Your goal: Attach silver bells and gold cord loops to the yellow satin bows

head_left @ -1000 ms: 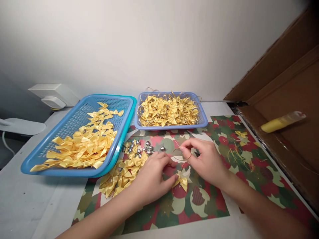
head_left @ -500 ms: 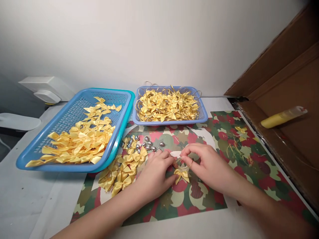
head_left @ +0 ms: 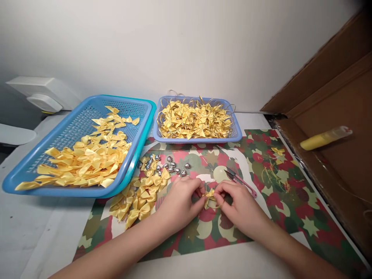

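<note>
A small yellow ribbon bow sits between my two hands, over the patterned mat. My left hand pinches with thumb and forefinger at the bow's left side. My right hand is also closed in a pinch, at the bow's right side, where a thin gold cord curves out below the fingertips. The exact grip on the cord is partly hidden by the fingers. Just beyond my right hand lie thread snips with pinkish handles. Several silver bells lie past my left hand.
Loose yellow bows are heaped left of my left hand. A blue basket of bows stands at the left, another basket of corded bows at the back. Cord scraps lie at right, beside a cardboard wall with a yellow-filled tube.
The bow has moved up between my fingertips from the mat just below them. My right hand has shifted slightly down and right, and the snips now show beyond it. The view has shifted a little.
</note>
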Available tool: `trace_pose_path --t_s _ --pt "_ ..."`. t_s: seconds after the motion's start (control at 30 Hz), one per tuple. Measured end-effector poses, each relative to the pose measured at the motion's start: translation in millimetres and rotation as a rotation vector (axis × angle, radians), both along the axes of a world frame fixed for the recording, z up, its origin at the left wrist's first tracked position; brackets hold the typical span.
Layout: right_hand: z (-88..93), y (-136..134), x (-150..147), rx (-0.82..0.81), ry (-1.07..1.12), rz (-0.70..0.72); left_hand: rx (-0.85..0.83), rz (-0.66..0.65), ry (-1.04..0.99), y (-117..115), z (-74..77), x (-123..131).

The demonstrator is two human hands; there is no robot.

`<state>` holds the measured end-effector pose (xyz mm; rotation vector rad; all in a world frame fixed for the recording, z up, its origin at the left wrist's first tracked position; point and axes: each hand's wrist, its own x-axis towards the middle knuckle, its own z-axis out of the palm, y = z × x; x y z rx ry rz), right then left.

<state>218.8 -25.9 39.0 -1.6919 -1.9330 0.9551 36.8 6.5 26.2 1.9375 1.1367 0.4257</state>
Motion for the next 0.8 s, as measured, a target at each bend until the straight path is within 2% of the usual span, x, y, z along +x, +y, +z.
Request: trace_pose_path --t_s 0.13,0.3,0.43,0.6,0.8 --pt "2.6 3.3 1.9 0.046 0.057 -0.035 -0.191 0.076 -0.228 1.3 1.1 0.9" --pt "3.9 3.8 4.3 0.124 0.155 -0.044 -0.484 0.254 -0.564 4.4 -2.8 2.6" --pt "4.9 2.9 5.0 0.175 0.153 -0.053 -0.687 0.261 -0.626 6.8 -1.2 4.7" --pt "3.0 1.1 0.0 0.241 0.123 -0.036 -0.743 0.265 -0.618 6.1 1.1 6.5" --pt "-2.3 1.0 -5.8 0.316 0.109 -0.070 -0.745 0.310 -0.624 4.4 -5.1 6.5"
